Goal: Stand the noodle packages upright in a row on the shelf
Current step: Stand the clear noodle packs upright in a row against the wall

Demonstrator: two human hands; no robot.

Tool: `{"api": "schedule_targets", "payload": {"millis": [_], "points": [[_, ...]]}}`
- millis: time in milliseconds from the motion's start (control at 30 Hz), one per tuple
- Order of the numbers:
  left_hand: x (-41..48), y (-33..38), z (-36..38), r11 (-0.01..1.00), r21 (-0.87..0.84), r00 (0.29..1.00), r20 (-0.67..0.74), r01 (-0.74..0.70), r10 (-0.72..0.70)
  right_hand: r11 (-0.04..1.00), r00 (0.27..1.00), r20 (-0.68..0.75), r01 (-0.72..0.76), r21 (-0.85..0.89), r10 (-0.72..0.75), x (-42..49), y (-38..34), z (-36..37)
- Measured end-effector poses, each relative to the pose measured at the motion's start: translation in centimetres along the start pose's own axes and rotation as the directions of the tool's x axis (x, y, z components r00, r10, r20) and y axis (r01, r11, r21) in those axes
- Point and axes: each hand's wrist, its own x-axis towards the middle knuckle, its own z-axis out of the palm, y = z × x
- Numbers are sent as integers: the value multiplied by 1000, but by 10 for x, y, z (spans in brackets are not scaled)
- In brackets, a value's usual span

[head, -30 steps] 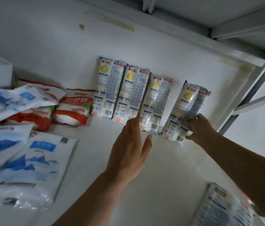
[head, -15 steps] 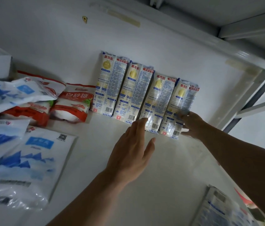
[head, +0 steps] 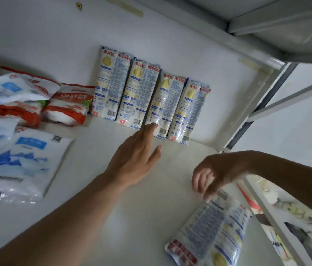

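Head view: left hand point(head: 136, 156) flat, fingers spread, fingertips touching the third of four upright noodle packages point(head: 151, 100) at far wall; right hand point(head: 216, 173) loosely curled, empty, above lying noodle package point(head: 210, 233)

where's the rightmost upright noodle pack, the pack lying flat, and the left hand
rightmost upright noodle pack point(head: 189, 114), head view, mid front
flat noodle pack point(head: 211, 234), head view, middle of wrapper
left hand point(head: 135, 160), head view, back of hand

On the left we see red-and-white sugar bags point(head: 68, 106) against the back wall point(head: 36, 41), with blue-and-white plastic bags point(head: 24, 158) lying flat in front. A metal frame post point(head: 262, 104) stands at right.
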Motion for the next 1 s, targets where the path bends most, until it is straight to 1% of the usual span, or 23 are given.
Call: {"api": "schedule_targets", "payload": {"millis": [67,233,333,433,500,567,633,700,733,800,867,933,1000], "points": [[-1,1,0,999,35,1000,9,-6,5,998,999,41,-17,-63,20,-11,0,12],[-2,3,0,999,55,1000,15,2,-3,993,999,53,3,-119,3,-31,-1,29],[-5,5,-4,999,43,1000,15,7,-8,990,1000,26,16,-142,-13,-31,-4,38],[-8,10,-10,999,-17,999,32,29,-29,983,1000,-18,8,-182,-11,-33,-7,44],[-10,11,-13,998,-43,998,46,37,-35,985,999,-33,0,-173,-6,-38,-8,45],[-10,12,-14,997,-64,998,53,41,-37,992,999,-47,-6,-130,0,-43,-6,47],[-10,12,-14,996,-75,998,56,42,-38,996,995,-96,-8,-92,-1,-46,-2,50],[-10,13,-15,995,-85,997,62,54,-48,1000,985,-175,-14,-28,9,-47,9,53],[-10,13,-15,994,-92,996,63,65,-59,1000,970,-241,-14,20,18,-46,15,56],[-9,13,-15,991,-109,995,59,83,-77,990,911,-409,13,144,48,-42,28,60],[-8,12,-13,989,-126,996,44,79,-74,952,832,-539,43,304,135,-32,39,61],[-7,10,-11,985,-149,996,37,88,-83,887,759,-596,57,459,260,-17,51,59],[-6,8,-10,978,-182,994,32,105,-101,792,699,-607,96,604,379,-2,60,53]]}}
